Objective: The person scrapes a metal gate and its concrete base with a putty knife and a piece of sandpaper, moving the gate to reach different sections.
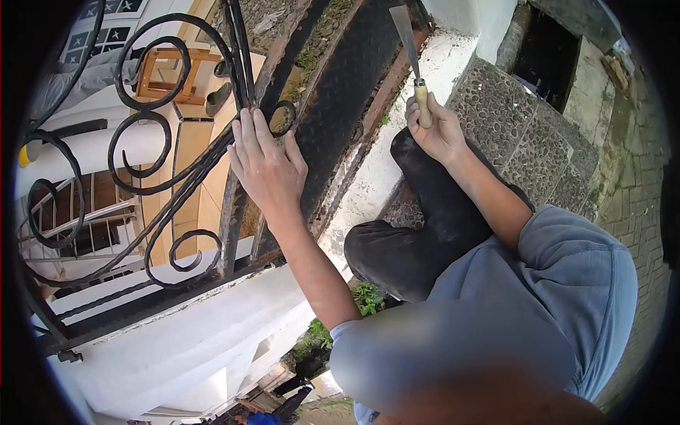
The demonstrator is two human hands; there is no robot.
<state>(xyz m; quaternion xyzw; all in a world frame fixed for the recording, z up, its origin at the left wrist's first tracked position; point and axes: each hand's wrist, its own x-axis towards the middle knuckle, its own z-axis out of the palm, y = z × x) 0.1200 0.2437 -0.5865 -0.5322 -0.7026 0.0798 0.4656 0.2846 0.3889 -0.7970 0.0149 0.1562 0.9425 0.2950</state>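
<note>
Holding a scraper by its wooden handle in the right hand, with the grip closed round it and the metal blade aimed away from the body. Got the left hand open, fingers laid against the black ironwork, right near a small curl. Can also make out white X-like marks on dark squares, upper left.

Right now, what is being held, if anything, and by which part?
The right hand holds a grey metal-bladed scraper by its pale wooden handle.
</note>
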